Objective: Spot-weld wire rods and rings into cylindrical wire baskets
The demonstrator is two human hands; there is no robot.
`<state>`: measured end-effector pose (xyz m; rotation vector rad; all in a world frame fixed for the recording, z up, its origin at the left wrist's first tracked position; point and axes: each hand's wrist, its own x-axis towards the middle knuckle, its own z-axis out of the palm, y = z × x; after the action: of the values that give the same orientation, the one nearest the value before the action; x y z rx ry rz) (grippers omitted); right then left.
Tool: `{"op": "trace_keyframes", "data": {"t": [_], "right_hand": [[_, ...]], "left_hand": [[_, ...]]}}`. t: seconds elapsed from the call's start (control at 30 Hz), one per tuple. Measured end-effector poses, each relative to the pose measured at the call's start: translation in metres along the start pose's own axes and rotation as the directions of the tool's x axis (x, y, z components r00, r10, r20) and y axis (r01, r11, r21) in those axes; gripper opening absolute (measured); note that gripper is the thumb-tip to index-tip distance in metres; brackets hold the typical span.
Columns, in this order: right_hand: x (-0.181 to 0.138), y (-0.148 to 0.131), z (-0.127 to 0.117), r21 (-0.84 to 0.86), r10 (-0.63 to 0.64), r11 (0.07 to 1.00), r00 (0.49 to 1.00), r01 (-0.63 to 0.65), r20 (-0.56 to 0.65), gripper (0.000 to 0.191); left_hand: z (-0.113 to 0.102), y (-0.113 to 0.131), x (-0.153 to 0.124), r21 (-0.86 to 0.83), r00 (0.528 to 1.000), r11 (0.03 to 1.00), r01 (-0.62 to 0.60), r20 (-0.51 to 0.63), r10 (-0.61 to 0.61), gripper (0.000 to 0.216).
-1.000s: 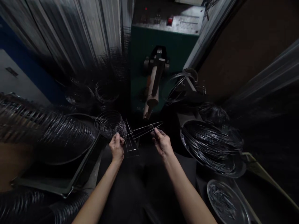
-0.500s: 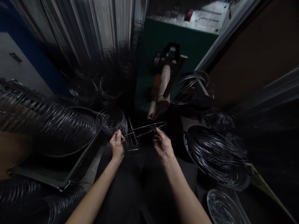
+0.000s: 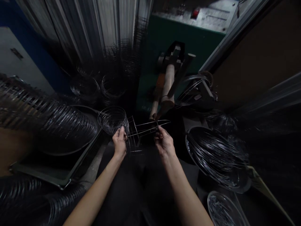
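Wire frame [image 3: 135,128]: hanging in the air between both hands, its long axis running left to right, the right end pointing slightly away from the person.
Machine's rod tip [image 3: 154,115]: lying just beyond the frame's right half; whether they are touching, I cannot tell.
Right hand [image 3: 164,141]: sitting nearer that tip, thumb and fingertips pinching the frame near its right end.
Left hand [image 3: 120,142]: gripping the frame's left end, just beside the coiled wire [image 3: 113,117].
Basin [image 3: 245,185]: standing to the right, rods [image 3: 211,150] leaning over its left edge; a dish [image 3: 238,208] sitting beyond its near edge.
Room: green machine [image 3: 150,40] standing ahead, corrugated wall [image 3: 119,18] rising behind, dim light falling throughout.
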<state>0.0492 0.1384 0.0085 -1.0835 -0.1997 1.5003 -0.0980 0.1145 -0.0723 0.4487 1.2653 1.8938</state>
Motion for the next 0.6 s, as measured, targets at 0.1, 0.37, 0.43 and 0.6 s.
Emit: {"op": "trace_keyframes", "data": {"t": [0.1, 0.37, 0.43, 0.6], "right_hand": [[0.003, -0.001, 0.001, -0.027, -0.010, 1.000, 1.000, 0.010, 0.018, 0.025], [0.007, -0.001, 0.006, -0.043, -0.006, 0.999, 0.999, 0.005, -0.034, 0.018], [0.005, -0.001, 0.003, -0.035, -0.001, 0.999, 0.999, 0.000, -0.039, 0.016], [-0.005, -0.003, -0.019, -0.052, 0.000, 0.999, 0.999, -0.002, -0.038, 0.022]], "left_hand": [[0.003, 0.002, 0.002, 0.000, 1.000, 1.000, -0.006, 0.008, 0.006, 0.040], [0.007, 0.018, 0.002, -0.017, 0.999, 1.000, 0.022, 0.032, -0.022, 0.041], [0.008, 0.020, 0.001, -0.063, 0.997, 0.996, 0.056, 0.049, -0.053, 0.040], [0.012, 0.018, 0.003, -0.110, 0.997, 0.991, 0.081, 0.029, -0.078, 0.041]]}}
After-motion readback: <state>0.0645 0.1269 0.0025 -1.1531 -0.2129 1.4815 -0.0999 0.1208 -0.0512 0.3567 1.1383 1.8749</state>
